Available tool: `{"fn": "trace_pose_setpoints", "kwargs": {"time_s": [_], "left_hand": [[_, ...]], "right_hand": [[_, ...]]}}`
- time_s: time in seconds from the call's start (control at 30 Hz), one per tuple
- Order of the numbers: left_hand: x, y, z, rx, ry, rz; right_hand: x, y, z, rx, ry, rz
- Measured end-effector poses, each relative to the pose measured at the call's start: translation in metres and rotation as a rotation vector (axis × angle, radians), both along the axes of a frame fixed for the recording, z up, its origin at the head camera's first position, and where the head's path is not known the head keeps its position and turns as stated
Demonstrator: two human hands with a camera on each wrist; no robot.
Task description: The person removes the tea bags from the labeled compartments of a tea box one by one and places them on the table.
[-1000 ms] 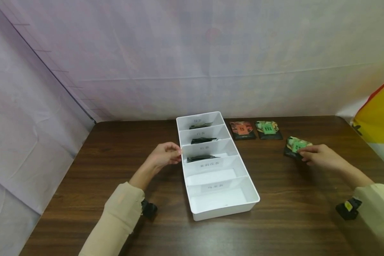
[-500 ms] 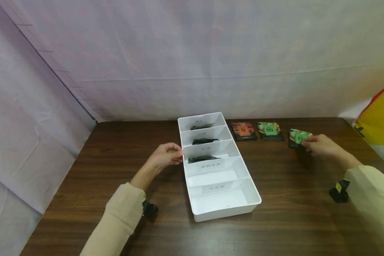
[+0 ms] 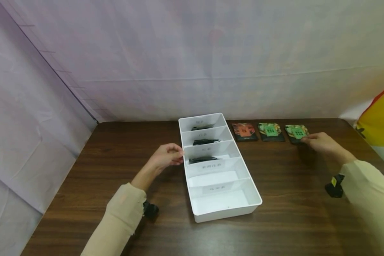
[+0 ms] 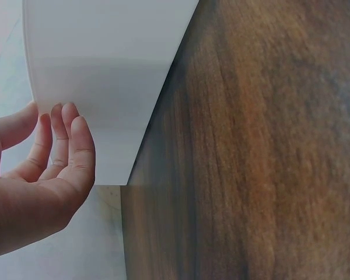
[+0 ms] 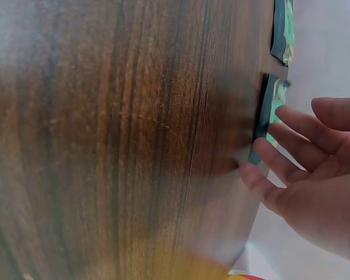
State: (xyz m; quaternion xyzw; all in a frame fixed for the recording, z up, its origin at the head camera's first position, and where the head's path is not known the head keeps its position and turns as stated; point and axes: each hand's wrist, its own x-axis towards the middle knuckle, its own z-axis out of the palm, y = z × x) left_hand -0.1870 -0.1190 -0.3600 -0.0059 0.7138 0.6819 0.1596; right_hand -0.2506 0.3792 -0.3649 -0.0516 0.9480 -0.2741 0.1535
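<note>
My left hand pinches the left rim of a white divided box. Thumb and forefinger meet at that rim in the left wrist view, while the other fingers lie loosely bent along the outer wall. At the far right, my right hand touches a green and black packet lying flat on the table. The right wrist view has its fingers spread and nearly straight on the packet, the thumb apart. Left of it lie a second green packet and a red packet, side by side.
Labelled compartments divide the box; the three at the back each hold a dark packet, such as this one. A brown wooden table carries everything. White cloth hangs behind, and yellow cloth is at the right edge.
My right hand has moved the green packet away from me, into line with the other two, laid it flat and loosened its fingers. The left hand stays at the box rim.
</note>
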Motion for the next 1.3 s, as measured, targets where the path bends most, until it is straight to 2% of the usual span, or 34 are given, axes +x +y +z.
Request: {"fn": "trace_pose_setpoints", "kwargs": {"time_s": [0.17, 0.37, 0.57, 0.67, 0.93, 1.1, 1.3], "left_hand": [[0.000, 0.000, 0.000, -0.008, -0.006, 0.003], [0.000, 0.000, -0.001, -0.002, -0.002, 0.002], [-0.001, 0.001, -0.002, 0.000, 0.002, -0.001], [-0.001, 0.001, -0.002, -0.003, 0.000, 0.001], [-0.001, 0.000, 0.000, -0.006, -0.005, 0.005], [-0.001, 0.000, 0.001, -0.007, -0.003, -0.004], [0.000, 0.001, 0.001, -0.007, -0.005, -0.003]], "right_hand": [[-0.003, 0.000, -0.001, 0.011, 0.008, -0.017], [-0.007, -0.003, -0.001, -0.012, -0.023, -0.023], [-0.008, -0.006, 0.000, 0.031, 0.034, -0.008], [-0.008, -0.007, 0.003, 0.038, 0.036, 0.008], [-0.004, -0.017, 0.021, -0.011, -0.011, -0.002], [-0.004, -0.028, 0.035, 0.003, 0.044, 0.022], [-0.002, -0.041, 0.051, -0.009, 0.040, 0.036]]}}
